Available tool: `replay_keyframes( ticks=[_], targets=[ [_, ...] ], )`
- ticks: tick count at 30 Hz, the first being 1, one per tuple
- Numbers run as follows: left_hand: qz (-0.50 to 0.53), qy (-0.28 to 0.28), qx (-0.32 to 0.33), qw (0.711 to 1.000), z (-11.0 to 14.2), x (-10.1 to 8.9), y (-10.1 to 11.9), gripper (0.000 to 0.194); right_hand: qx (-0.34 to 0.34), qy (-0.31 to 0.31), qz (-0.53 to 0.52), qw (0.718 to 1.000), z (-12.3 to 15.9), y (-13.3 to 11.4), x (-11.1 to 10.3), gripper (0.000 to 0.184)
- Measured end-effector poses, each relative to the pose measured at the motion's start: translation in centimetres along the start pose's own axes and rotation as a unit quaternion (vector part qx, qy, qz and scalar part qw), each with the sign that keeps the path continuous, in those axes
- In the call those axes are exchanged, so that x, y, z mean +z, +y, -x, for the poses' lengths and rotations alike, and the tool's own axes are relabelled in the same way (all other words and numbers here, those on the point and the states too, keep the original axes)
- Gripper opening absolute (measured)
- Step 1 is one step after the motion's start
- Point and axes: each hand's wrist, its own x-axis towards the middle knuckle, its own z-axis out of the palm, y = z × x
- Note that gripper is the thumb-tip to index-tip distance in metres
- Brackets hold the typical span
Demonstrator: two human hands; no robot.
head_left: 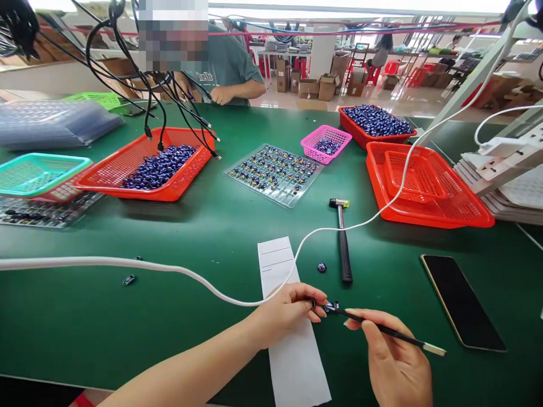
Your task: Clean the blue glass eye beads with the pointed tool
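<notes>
My left hand [288, 310] pinches a small dark blue part [331, 307] over a white paper strip [292, 339] on the green table. My right hand [392, 362] holds a thin black stick tool [394, 333] whose tip touches that part. A loose blue part [322, 267] lies just beyond, beside a small black hammer [343, 240]. A white cable [169, 268] runs across the table and passes under my left hand.
A clear tray of parts [274, 172] sits mid-table. Red baskets [148, 164] [375, 125] hold blue parts; stacked empty red baskets [428, 189] stand right, a pink basket [326, 144] behind. A black phone [462, 302] lies right. A person [229, 73] works opposite.
</notes>
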Motion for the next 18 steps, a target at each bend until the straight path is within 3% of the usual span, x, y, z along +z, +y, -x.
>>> replay_keyframes(
  ticks=[3, 7, 11, 18],
  targets=[
    [0.012, 0.006, 0.007, 1.0, -0.1, 0.2, -0.4, 0.021, -0.031, -0.068, -0.104, 0.992, -0.7, 1.1, 1.2, 0.012],
    [0.012, -0.016, 0.028, 0.999, -0.1, 0.7, -0.8, 0.021, -0.008, -0.139, -0.19, 0.972, -1.1, 1.5, 1.9, 0.009],
    [0.015, -0.027, 0.039, 0.999, 0.1, 0.8, -1.1, 0.023, -0.001, -0.146, -0.169, 0.975, -0.9, 1.7, 1.7, 0.01],
    [0.053, -0.067, 0.003, 0.996, 0.2, 0.4, -1.0, 0.037, -0.012, -0.139, -0.146, 0.979, -0.9, 2.1, 1.2, 0.01]
  ],
)
